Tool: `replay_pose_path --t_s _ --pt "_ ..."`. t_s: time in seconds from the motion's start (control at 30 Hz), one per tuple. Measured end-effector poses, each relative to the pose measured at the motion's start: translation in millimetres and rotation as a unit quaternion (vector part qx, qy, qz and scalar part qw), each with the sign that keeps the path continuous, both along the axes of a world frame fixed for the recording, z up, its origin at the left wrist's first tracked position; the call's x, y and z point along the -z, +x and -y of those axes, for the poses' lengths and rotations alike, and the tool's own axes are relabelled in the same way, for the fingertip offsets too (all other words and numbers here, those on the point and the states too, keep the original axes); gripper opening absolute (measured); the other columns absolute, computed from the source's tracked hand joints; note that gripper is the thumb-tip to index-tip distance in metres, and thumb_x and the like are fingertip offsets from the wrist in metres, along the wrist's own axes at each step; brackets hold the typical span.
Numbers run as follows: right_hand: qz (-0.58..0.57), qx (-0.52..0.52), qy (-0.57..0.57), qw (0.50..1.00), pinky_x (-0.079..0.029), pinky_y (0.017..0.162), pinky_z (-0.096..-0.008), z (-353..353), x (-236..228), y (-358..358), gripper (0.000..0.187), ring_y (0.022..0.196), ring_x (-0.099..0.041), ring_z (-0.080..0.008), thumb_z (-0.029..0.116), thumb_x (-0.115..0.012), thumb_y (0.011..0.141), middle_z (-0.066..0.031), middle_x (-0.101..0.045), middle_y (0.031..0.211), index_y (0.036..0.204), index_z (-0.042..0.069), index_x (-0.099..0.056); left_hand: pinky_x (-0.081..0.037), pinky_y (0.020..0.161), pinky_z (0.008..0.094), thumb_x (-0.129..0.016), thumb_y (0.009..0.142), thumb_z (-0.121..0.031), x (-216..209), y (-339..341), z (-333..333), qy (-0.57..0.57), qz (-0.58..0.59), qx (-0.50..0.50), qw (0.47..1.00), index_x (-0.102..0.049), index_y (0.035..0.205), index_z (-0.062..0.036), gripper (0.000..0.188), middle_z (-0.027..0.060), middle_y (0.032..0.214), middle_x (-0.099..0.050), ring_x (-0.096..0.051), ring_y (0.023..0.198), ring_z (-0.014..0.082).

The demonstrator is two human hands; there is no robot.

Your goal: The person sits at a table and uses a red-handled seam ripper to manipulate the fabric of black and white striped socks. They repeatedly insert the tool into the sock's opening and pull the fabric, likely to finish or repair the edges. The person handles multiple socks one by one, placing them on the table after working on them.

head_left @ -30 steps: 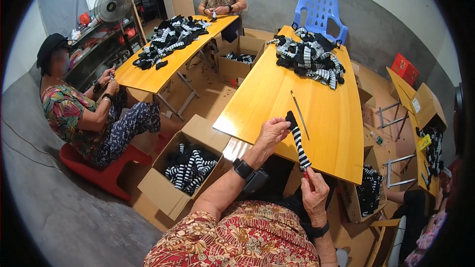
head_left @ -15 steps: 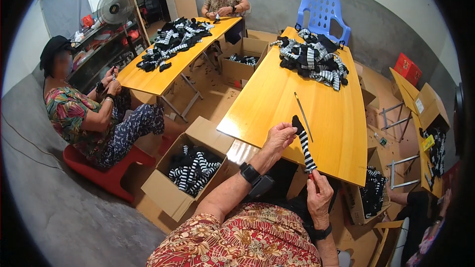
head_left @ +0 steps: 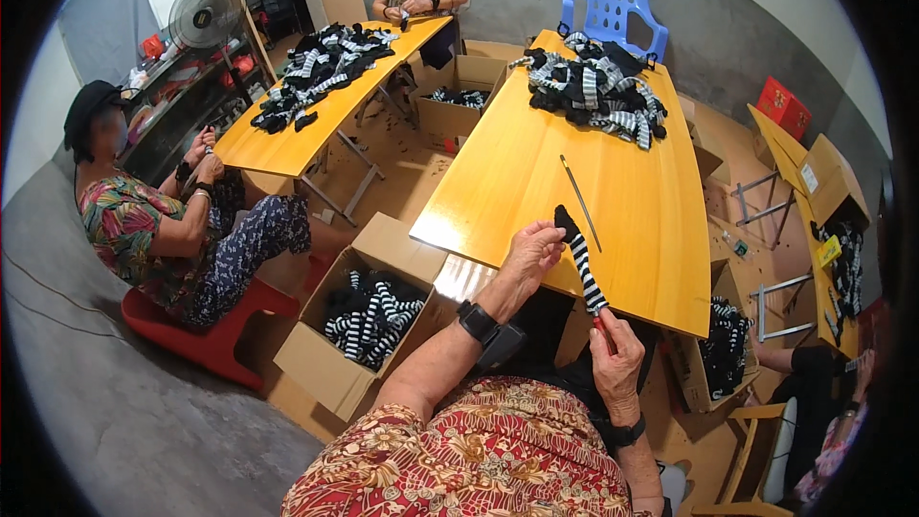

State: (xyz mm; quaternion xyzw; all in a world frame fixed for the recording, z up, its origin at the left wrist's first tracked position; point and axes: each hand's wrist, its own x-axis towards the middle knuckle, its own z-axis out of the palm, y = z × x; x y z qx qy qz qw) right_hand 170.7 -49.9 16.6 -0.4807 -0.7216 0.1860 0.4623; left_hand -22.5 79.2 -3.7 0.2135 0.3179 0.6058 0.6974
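In front of me, over the near edge of the yellow table, a narrow black-and-white striped knit tube, sock-like with a solid black end, slants between my hands. My left hand pinches its side close to the black end. My right hand is closed around a red-handled tool at the lower end of the tube; whatever part of the tool goes inside is hidden. Just beyond lies a thin dark rod on the tabletop. At the table's far end rises a heap of striped and black knit pieces.
Open cartons of striped knit pieces stand at my left and right. Two people work at another yellow table with its own heap. Behind my table is a blue chair. Another person's arm shows at far right.
The whole view has shifted, so the tables and heaps sit higher in the picture. Both hands keep their hold on the tube and the tool, with hardly any change between them.
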Motion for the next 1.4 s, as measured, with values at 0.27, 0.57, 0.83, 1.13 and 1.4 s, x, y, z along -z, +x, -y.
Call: replay_pose_path --t_s 0.27,0.57,0.83,1.13,1.4 --pt "-0.003 -0.005 0.002 1.0 -0.049 0.065 -0.0339 -1 1 -1 0.031 0.072 -0.062 -0.0261 -0.002 -0.062 0.081 -0.0155 -0.059 0.083 0.112 -0.004 -0.061 -0.049 0.062 0.0185 -0.069 0.084 -0.009 3 -5 -2 0.011 0.003 0.005 1.0 -0.058 0.091 -0.0129 0.014 -0.0036 0.08 -0.06 -0.059 0.069 0.0075" --pt "0.011 -0.008 -0.003 1.0 -0.048 0.064 -0.0349 -1 -2 0 0.032 0.071 -0.061 -0.0274 -0.002 -0.063 0.08 -0.0151 -0.059 0.08 0.112 -0.003 -0.061 -0.049 0.059 0.0185 -0.067 0.085 -0.007 7 -6 -8 0.007 0.004 0.012 1.0 -0.057 0.091 -0.0108 0.012 -0.002 0.081 -0.062 -0.06 0.069 0.0081" --pt "0.022 -0.006 0.04 0.999 -0.049 0.065 -0.0369 1 -8 -3 0.032 0.072 -0.06 -0.0308 -0.005 -0.061 0.079 -0.0161 -0.059 0.081 0.111 -0.003 -0.06 -0.052 0.067 0.0201 -0.065 0.087 -0.008 -13 -1 -7 0.036 -0.037 -0.009 0.999 -0.059 0.097 -0.009 0.011 -0.0009 0.086 -0.063 -0.061 0.076 0.0076" --pt "0.026 0.0 0.068 0.997 -0.049 0.065 -0.0371 1 -7 -1 0.032 0.073 -0.06 -0.0313 -0.005 -0.061 0.079 -0.0166 -0.059 0.082 0.111 -0.003 -0.06 -0.052 0.071 0.0207 -0.068 0.087 -0.011 -22 -2 -5 0.063 -0.084 0.003 0.994 -0.061 0.097 -0.009 0.012 -0.0007 0.088 -0.064 -0.061 0.078 0.0082" --pt "0.013 -0.006 0.073 0.997 -0.049 0.068 -0.0374 2 -12 7 0.033 0.076 -0.06 -0.033 -0.003 -0.056 0.082 -0.0184 -0.059 0.086 0.115 -0.004 -0.059 -0.05 0.073 0.022 -0.068 0.085 -0.005 -30 2 -7 0.095 -0.09 0.003 0.991 -0.061 0.094 -0.0078 0.011 -0.0002 0.085 -0.062 -0.06 0.078 0.0096"
